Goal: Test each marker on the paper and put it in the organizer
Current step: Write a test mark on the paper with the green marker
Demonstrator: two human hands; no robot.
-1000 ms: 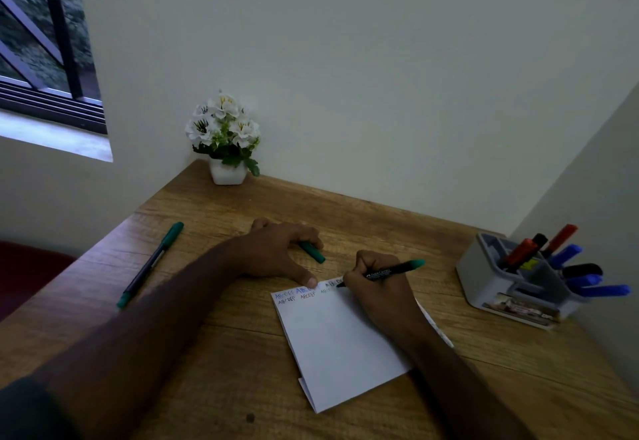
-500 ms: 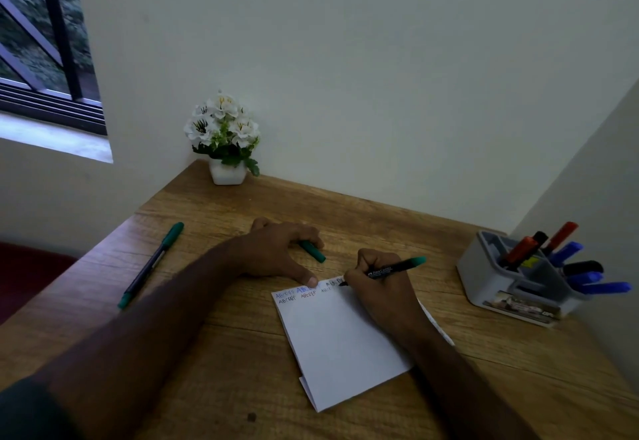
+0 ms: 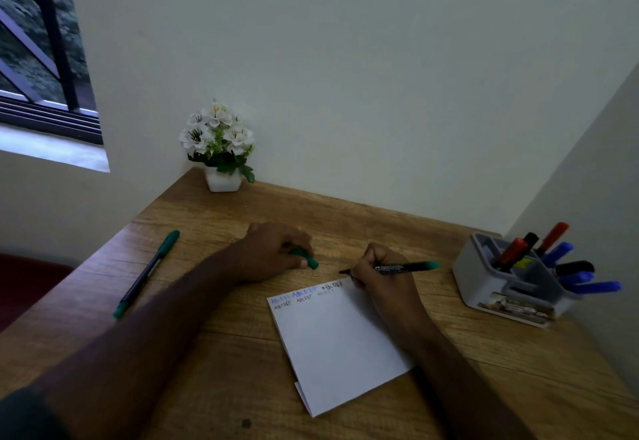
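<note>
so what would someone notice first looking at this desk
Probably the two hands at the centre: the right hand holds a green-ended marker at the top edge of the white paper, where small rows of test letters show, and the left hand holds a green cap. Next come the grey organizer at the right, bristling with red, blue and black markers, and the white flowers at the back.
</note>
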